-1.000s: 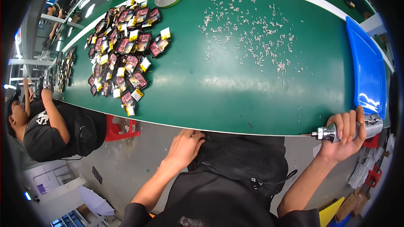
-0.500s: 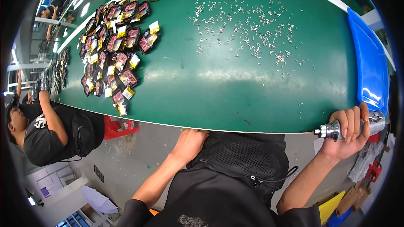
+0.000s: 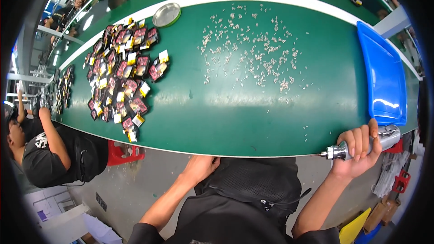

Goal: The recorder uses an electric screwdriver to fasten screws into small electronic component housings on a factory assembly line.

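Observation:
My right hand (image 3: 357,151) grips a silver electric screwdriver (image 3: 386,138), held level at the near right edge of the green table (image 3: 235,122), its tip pointing left. My left hand (image 3: 199,169) rests below the table's near edge on the black fabric at my lap, holding nothing that I can see. Several small pale screws (image 3: 253,56) lie scattered across the middle of the table. A heap of small dark red and black parts with yellow tags (image 3: 122,77) covers the left part of the table.
A blue tray (image 3: 384,77) lies at the table's right end. A round metal dish (image 3: 166,14) sits at the far edge. A person in black (image 3: 54,149) sits to my left, beside a red stool (image 3: 122,153). Yellow and red items lie on the floor at lower right.
The view has shifted, so the table sits slightly lower in the picture. My right hand still holds the screwdriver at the table's edge; my left hand stays at my lap.

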Motion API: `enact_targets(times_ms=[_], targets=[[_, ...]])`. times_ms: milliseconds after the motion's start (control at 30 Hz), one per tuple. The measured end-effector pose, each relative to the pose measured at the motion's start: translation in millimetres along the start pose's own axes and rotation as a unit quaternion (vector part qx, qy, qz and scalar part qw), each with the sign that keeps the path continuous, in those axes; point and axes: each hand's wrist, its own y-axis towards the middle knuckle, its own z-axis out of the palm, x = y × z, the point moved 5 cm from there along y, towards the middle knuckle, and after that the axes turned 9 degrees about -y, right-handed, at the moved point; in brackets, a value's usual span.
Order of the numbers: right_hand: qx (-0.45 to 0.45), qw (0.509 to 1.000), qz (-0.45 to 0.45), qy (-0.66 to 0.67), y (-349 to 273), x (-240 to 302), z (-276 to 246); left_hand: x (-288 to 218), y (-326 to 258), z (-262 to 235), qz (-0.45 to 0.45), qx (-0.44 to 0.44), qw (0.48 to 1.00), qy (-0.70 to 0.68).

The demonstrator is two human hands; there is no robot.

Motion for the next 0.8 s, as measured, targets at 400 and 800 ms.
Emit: enact_targets(times_ms=[400, 800], targets=[[0.044, 0.997, -0.008, 0.058, -12.3, -11.2, 46.4, -154.7, -21.7, -57.8, 0.247, -0.115, 0.919, -0.283], [0.038, 0.997, -0.025, 0.058, -26.9, -13.7, 79.3, -188.9, -16.7, -49.9, 0.222, -0.006, 0.771, -0.596]])
